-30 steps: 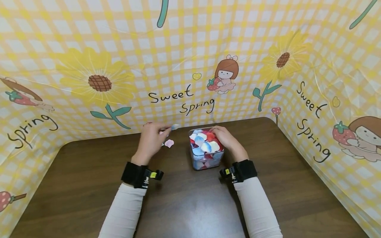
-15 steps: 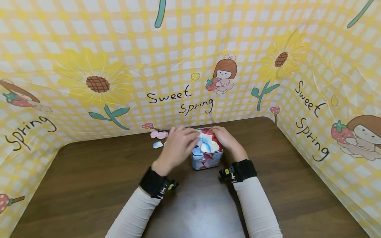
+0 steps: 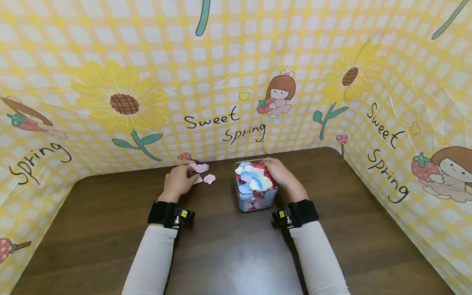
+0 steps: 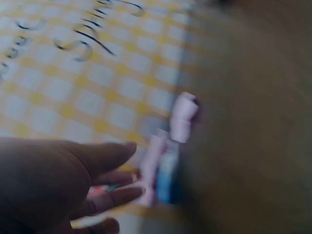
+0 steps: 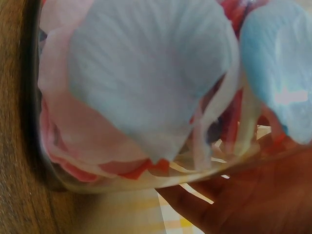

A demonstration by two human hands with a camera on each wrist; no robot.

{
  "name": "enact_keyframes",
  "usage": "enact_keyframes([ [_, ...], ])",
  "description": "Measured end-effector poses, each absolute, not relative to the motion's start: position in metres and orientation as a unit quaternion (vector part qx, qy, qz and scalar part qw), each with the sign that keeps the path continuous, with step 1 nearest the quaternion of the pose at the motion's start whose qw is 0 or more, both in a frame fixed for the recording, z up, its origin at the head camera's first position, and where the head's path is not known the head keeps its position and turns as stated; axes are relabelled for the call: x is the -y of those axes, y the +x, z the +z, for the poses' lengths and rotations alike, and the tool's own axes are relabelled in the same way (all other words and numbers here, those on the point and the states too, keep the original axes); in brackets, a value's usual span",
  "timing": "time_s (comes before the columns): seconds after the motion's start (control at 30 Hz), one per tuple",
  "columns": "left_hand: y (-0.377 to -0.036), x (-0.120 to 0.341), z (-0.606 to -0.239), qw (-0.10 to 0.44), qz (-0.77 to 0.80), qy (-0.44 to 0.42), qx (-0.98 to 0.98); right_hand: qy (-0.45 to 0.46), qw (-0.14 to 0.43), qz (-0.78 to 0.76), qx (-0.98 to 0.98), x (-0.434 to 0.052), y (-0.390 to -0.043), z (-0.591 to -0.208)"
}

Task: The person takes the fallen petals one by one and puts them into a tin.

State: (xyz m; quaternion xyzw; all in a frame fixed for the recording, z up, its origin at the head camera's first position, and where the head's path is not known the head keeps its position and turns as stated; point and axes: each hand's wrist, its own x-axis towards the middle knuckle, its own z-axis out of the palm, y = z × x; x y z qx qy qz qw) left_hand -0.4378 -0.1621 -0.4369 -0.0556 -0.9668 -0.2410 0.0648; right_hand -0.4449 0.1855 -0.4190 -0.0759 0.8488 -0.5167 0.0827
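A clear plastic box [image 3: 257, 205] stands on the table, filled with red, pink, white and blue artificial flower petals [image 3: 254, 180]. My right hand [image 3: 282, 174] holds the box at its far right corner; in the right wrist view its fingers [image 5: 195, 200] show behind the clear wall. To the left of the box, my left hand [image 3: 178, 182] is low at a few loose petals. The left wrist view, blurred, shows its thumb and fingers parted beside pink petals [image 4: 181, 119] and a blue petal [image 4: 167, 180]. Another pink petal [image 3: 209, 179] lies between that hand and the box.
The brown wooden table [image 3: 228, 254] ends at a yellow checked cloth [image 3: 206, 82] printed with flowers and lettering, which rises behind and along both sides. A wrist camera on a black band [image 3: 162, 214] sits on each forearm.
My left hand carried a blue-white petal right to the box, let go of it there, and came back left to the loose petals. My right hand has stayed on the box.
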Motion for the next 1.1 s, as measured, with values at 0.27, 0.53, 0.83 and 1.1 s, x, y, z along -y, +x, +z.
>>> enact_keyframes([
  [0.27,-0.440,0.169,-0.452,-0.005,-0.277,0.027,0.961,-0.077,0.082,-0.516,-0.849,-0.186,-0.446,-0.420],
  [0.53,-0.429,0.155,-0.416,0.081,-0.349,-0.046,0.933,-0.073,0.084,-0.519,-0.847,-0.184,-0.445,-0.419],
  [0.83,-0.392,0.058,-0.375,0.208,-0.453,-0.261,0.827,-0.082,0.080,-0.519,-0.847,-0.187,-0.447,-0.417],
  [1.1,-0.372,-0.006,-0.395,0.211,-0.355,-0.326,0.851,-0.101,0.073,-0.520,-0.845,-0.187,-0.446,-0.418],
])
